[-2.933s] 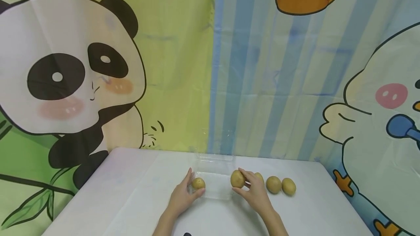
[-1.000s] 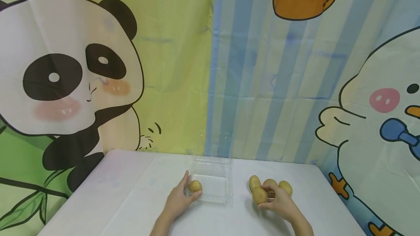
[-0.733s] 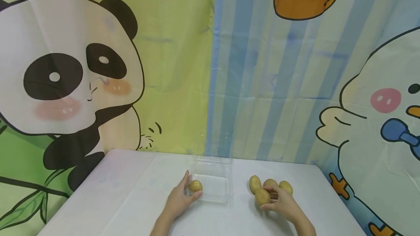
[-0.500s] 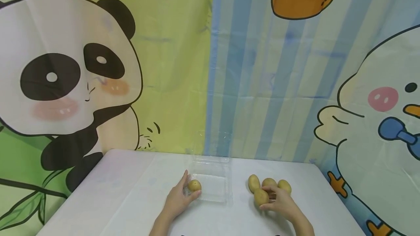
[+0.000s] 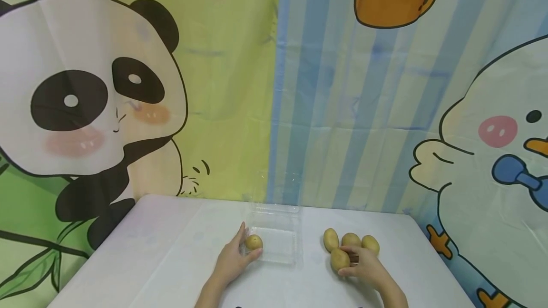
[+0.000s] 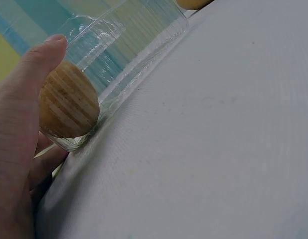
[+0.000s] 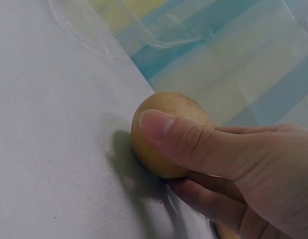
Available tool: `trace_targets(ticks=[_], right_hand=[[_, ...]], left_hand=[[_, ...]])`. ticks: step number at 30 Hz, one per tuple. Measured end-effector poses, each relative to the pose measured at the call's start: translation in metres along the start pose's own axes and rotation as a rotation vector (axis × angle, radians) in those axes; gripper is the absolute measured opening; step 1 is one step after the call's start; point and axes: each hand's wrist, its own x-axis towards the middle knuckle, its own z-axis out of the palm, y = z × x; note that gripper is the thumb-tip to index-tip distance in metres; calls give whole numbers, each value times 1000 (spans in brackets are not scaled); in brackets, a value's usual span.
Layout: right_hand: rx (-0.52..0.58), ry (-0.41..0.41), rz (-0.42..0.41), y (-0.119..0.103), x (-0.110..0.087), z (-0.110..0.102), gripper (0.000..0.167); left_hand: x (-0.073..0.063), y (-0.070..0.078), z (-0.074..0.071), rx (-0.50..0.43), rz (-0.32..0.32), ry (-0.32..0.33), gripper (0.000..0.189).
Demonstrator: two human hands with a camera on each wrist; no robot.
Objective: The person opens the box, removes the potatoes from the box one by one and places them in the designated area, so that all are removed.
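My left hand [image 5: 231, 260] grips the left side of a clear plastic clamshell box [image 5: 278, 263], thumb at the front edge, as the left wrist view shows too. The box's lid stands up at the back. Inside its left end lies one potato [image 5: 254, 242], seen through the plastic wall in the left wrist view [image 6: 69, 102]. To the right of the box, my right hand [image 5: 368, 265] holds another potato [image 5: 340, 260] between thumb and fingers. In the right wrist view this potato [image 7: 166, 157] is low over the white cloth; whether it touches the cloth I cannot tell.
Three more potatoes sit just behind the right hand: an upright-looking one [image 5: 330, 239], a middle one [image 5: 351, 239] and a right one [image 5: 370, 244]. The white table [image 5: 171, 251] ends at a printed curtain [image 5: 231, 108] with a panda and a chick.
The right hand has carried its potato from the box's right edge rightward and nearer, to in front of the other potatoes. Lately it barely shifts. The left hand stays on the box.
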Motion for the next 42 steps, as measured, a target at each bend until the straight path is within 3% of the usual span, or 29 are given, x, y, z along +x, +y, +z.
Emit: trace_targets(ticks=[18,25,32,42], right_hand=[[-24,6,11,-4,-3,-1,77],[-82,12,50,-10,-6,-2,78],[-168,33,101,-18,-6,-3,76],[-142,29,17,-17,-6,2,73]], left_hand=[[1,-1,-1,-13,9,-9,99],[0,0,1,-9,27,-4,99],[1,-1,2,-22,2,1,99],[0,-3,1,-23,-1,0,100]])
